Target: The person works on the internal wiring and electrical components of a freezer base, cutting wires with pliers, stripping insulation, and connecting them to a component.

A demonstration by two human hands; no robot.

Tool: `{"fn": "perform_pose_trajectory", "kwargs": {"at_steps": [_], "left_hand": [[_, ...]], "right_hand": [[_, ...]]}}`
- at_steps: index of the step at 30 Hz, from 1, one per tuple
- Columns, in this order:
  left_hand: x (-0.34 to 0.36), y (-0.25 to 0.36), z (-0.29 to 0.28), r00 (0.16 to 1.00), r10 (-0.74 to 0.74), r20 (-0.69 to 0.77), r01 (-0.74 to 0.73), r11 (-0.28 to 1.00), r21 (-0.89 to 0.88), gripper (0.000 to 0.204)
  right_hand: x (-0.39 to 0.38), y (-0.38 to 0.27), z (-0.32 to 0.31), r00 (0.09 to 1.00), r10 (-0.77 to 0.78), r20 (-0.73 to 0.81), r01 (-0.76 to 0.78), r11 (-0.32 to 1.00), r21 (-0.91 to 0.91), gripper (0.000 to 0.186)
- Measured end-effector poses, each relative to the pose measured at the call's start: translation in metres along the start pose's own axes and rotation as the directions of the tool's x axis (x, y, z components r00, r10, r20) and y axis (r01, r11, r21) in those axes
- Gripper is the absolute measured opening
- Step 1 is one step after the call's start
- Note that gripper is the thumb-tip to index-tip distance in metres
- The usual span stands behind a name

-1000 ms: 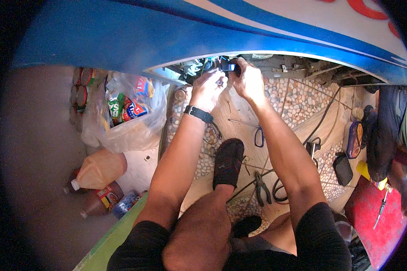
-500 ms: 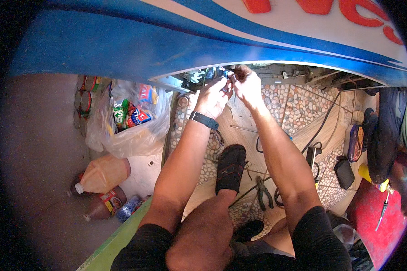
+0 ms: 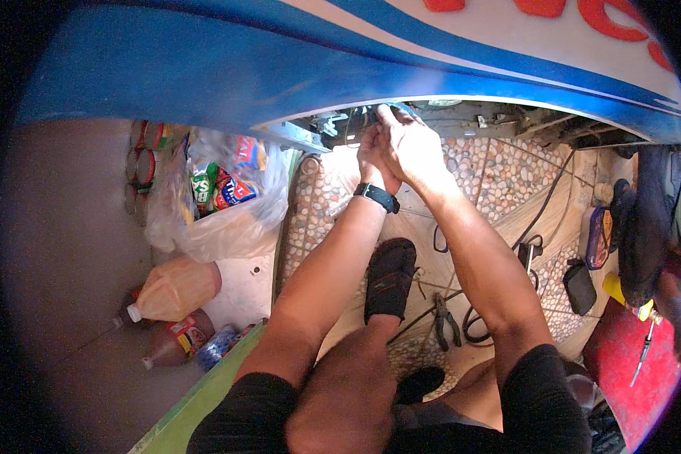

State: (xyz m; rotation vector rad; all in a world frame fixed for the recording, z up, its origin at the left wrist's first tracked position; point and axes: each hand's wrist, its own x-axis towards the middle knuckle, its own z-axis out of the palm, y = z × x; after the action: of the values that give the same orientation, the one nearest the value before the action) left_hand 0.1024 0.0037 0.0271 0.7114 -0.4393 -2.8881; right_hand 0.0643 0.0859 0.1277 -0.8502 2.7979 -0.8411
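Note:
Both hands meet at the lower opening of a large blue and white cabinet. My left hand, with a dark watch on its wrist, has its fingers curled together beside the right palm. Over it lies my right hand, brightly lit, its fingers bent up toward the opening's edge. What the fingers grip is too small and hidden to make out. Wires and light-coloured metal parts show inside the opening, left of the hands.
Pliers and a dark cable lie on the pebbled tile floor. At left are a plastic bag of snack packets and a bottle of orange liquid. A screwdriver-like tool rests over a red surface at right.
My left hand has shifted right, close against the right one. My right hand has turned its back upward and now covers part of the left fingers. The view has shifted slightly.

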Motion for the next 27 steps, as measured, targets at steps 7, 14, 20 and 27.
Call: {"fn": "perform_pose_trajectory", "kwargs": {"at_steps": [7, 14, 20, 27], "left_hand": [[0.001, 0.002, 0.002, 0.993, 0.067, 0.092, -0.072, 0.996, 0.049, 0.032], [0.008, 0.000, -0.012, 0.992, 0.128, -0.020, -0.123, 0.976, 0.181, 0.029], [0.011, 0.005, -0.020, 0.993, 0.107, -0.043, -0.104, 0.992, 0.078, 0.032], [-0.003, 0.040, -0.012, 0.996, 0.024, 0.086, -0.060, 0.891, 0.449, 0.031]], "right_hand": [[0.008, 0.006, 0.021, 0.999, -0.035, -0.026, 0.033, 0.996, -0.077, 0.046], [0.015, 0.010, 0.029, 0.995, 0.105, 0.001, -0.105, 0.994, 0.037, 0.047], [0.016, 0.024, 0.019, 0.995, -0.034, 0.096, 0.011, 0.973, 0.232, 0.058], [-0.007, 0.048, 0.001, 0.995, 0.004, 0.096, -0.045, 0.902, 0.429, 0.047]]}}
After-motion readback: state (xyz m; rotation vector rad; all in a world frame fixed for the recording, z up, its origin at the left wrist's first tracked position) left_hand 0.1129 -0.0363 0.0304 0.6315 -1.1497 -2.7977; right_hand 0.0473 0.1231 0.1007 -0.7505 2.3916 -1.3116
